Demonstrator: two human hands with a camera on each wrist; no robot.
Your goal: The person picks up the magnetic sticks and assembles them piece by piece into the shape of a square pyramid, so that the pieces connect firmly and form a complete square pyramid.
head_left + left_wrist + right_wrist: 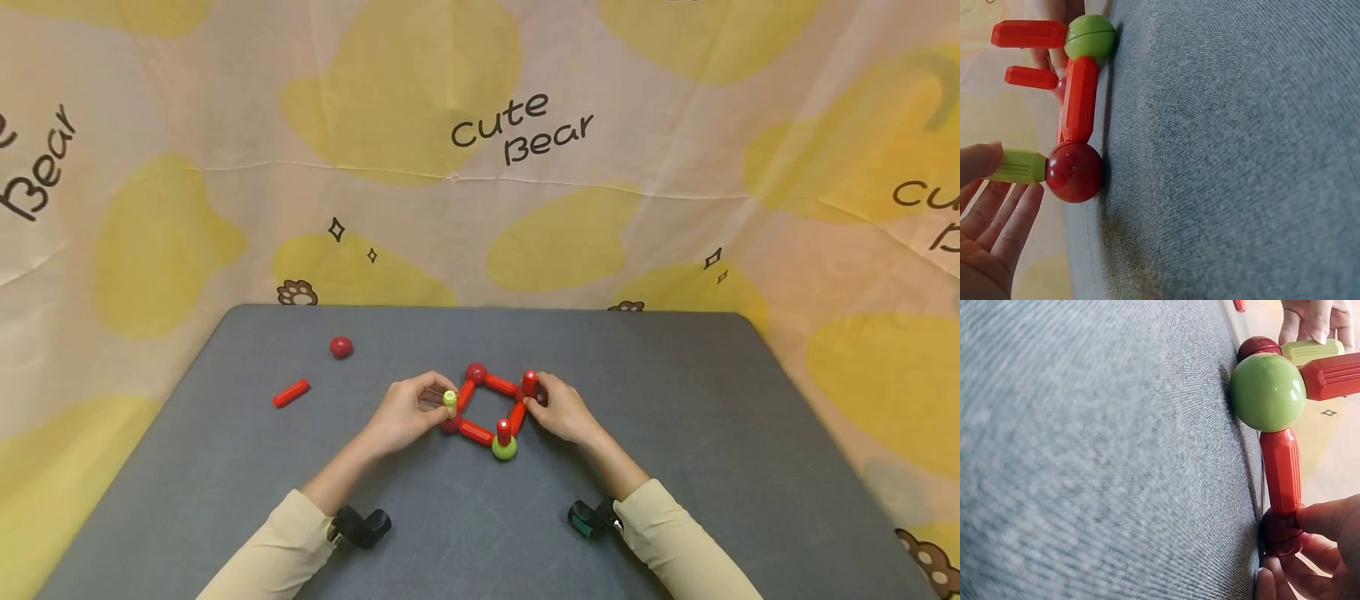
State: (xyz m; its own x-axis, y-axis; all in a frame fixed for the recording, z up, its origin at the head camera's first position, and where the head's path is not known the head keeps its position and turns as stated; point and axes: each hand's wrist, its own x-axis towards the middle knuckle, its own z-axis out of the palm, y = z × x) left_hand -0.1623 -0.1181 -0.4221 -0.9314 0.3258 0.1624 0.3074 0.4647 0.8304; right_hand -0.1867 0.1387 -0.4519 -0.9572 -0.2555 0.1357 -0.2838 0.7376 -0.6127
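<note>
A four-sided frame of red rods [476, 432] joined by balls lies on the grey table. My left hand [405, 412] pinches a light green rod [1019, 167] that stands upright on the left corner's red ball [1075, 172]. At the right corner my right hand [562, 410] holds a dark red ball [1282, 532] between thumb and fingers, partly hiding it; an upright red rod [529, 383] rises there. The near corner is a green ball [505, 448] bearing another upright red rod [503, 431]. A red ball [476, 372] forms the far corner.
Off to the left on the table [420, 525] lie a loose red rod [291, 392] and a loose red ball [341, 347]. A patterned cloth backdrop [420, 217] hangs behind the table's far edge.
</note>
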